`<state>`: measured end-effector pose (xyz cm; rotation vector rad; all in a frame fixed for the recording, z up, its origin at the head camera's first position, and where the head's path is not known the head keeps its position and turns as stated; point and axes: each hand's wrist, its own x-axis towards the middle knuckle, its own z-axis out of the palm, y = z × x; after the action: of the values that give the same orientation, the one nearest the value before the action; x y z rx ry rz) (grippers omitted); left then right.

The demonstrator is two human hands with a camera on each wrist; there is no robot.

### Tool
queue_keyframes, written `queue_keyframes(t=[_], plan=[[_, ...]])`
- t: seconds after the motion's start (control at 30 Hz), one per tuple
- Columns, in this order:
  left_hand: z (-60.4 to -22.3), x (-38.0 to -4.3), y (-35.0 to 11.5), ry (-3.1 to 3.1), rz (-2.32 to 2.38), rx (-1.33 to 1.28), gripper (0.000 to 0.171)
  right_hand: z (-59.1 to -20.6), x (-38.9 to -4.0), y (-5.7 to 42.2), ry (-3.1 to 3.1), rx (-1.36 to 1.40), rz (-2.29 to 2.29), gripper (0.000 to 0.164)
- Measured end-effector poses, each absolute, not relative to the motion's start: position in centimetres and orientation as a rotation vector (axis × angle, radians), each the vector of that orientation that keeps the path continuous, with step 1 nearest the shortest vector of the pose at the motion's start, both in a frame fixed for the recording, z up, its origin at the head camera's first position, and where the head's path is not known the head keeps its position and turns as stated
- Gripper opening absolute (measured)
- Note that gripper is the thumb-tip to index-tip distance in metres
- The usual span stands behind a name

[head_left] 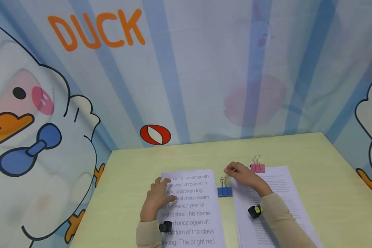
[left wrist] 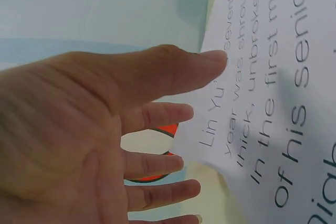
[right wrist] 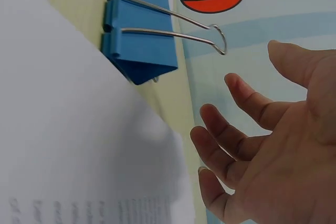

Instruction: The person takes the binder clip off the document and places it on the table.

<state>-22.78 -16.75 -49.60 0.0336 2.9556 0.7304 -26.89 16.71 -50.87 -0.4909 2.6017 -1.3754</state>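
My left hand (head_left: 156,196) hovers at the left edge of a large-print paper stack (head_left: 192,210), fingers spread and thumb over the text. In the left wrist view the palm and spread fingers (left wrist: 152,163) hold nothing. My right hand (head_left: 246,177) is above the top left corner of a small-print paper stack (head_left: 279,193), its fingers slightly bent. A blue binder clip (head_left: 225,192) stands between the two stacks. The right wrist view shows its wire handles apart from my fingertips (right wrist: 239,85). A pink binder clip (head_left: 258,168) sits at the small-print stack's top edge.
The pale yellow table (head_left: 136,162) ends at a striped blue cloth backdrop (head_left: 198,86) with printed ducks and a red ball. Bare tabletop shows left of the large-print stack and right of the other.
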Motion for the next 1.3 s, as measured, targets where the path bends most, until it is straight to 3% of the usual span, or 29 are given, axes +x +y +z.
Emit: queue_keyframes(t=[0.37,0.63,0.93,1.3], plan=[[-48.4,-22.5,-14.8,3.045,0.784,0.139,0.072,-49.8,-27.6,18.1,2.619,-0.443,-1.443,0.031],[-47.8,-22.2,-13.3,3.118,0.846,0.321,0.078,-49.0,-28.6,19.6,2.655,-0.398,-1.500,0.040],[-47.5,-22.0,-11.7,3.105,0.856,0.488,0.074,-48.7,-29.2,20.4,2.800,-0.292,-1.566,0.032],[-47.0,-20.9,-9.4,3.108,0.743,0.763,0.067,-49.1,-28.8,22.9,2.883,-0.148,-1.690,0.036]])
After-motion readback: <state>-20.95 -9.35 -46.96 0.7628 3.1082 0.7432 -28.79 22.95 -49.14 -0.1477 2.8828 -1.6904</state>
